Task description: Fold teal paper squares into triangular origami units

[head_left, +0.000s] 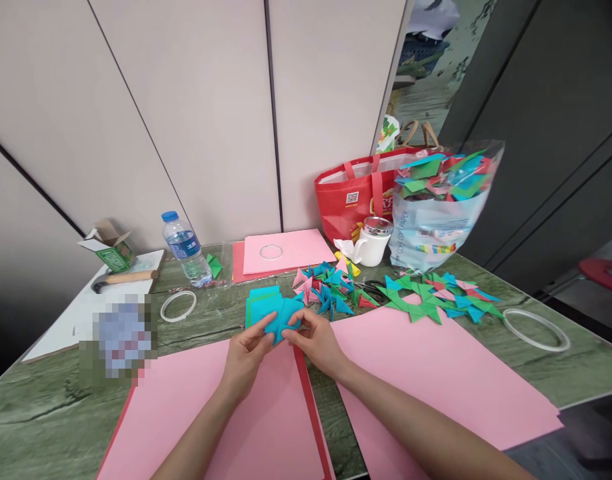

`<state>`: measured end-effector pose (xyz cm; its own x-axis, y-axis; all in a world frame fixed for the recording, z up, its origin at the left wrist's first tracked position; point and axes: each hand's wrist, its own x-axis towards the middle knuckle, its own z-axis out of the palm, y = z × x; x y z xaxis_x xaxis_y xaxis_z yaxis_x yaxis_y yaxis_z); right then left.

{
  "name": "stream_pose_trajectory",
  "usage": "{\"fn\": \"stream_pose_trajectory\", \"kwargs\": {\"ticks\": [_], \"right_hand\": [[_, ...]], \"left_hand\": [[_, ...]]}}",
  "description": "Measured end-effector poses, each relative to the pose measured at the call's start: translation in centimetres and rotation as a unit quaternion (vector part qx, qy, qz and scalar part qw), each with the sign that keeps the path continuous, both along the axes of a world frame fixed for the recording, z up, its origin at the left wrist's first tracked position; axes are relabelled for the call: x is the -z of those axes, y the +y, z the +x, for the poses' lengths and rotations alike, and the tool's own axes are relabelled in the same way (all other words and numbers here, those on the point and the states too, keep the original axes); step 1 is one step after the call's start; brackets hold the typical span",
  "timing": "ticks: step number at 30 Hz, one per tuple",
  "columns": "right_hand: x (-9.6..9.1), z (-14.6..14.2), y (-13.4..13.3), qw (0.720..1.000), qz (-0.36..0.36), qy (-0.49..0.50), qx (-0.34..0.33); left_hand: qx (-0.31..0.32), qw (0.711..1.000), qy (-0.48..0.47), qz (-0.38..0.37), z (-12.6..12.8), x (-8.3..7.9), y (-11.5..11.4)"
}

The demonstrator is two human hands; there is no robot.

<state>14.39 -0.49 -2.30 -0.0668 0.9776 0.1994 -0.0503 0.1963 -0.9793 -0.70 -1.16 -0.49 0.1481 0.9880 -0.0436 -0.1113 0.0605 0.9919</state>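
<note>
Between my two hands I hold a piece of blue paper (281, 321), partly folded, above the table. My left hand (250, 347) pinches its left lower edge with thumb and fingers. On the right side, my right hand (313, 339) grips it with thumb and forefinger. Just behind the held paper lies a stack of blue and green paper squares (259, 299). A pile of folded paper pieces (331, 287) in blue, pink, green and red sits beyond my right hand. Large pink sheets (226, 407) with a red one under them lie beneath my left forearm.
More pink sheets (436, 373) lie under my right forearm. Star-shaped paper rings (413, 300) and white hoops (536, 329) are at right. At the back stand a water bottle (186, 250), a white mug (373, 243), a red bag (336, 207) and a filled plastic bag (436, 220). A hammer (126, 279) lies left.
</note>
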Motion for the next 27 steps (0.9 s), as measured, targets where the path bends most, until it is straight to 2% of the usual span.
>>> {"fn": "stream_pose_trajectory", "kwargs": {"ticks": [7,17,27], "right_hand": [[-0.3,0.1,-0.1,1.0,-0.004,0.007,0.004],[-0.3,0.0,-0.1,1.0,-0.009,0.006,0.012],[-0.6,-0.1,-0.2,1.0,-0.002,0.006,0.022]], "left_hand": [[-0.016,1.0,0.003,-0.02,0.5,-0.6,-0.3],[-0.018,1.0,-0.019,-0.004,0.6,0.4,-0.1],[-0.029,1.0,-0.005,-0.001,0.8,0.2,-0.2]]}}
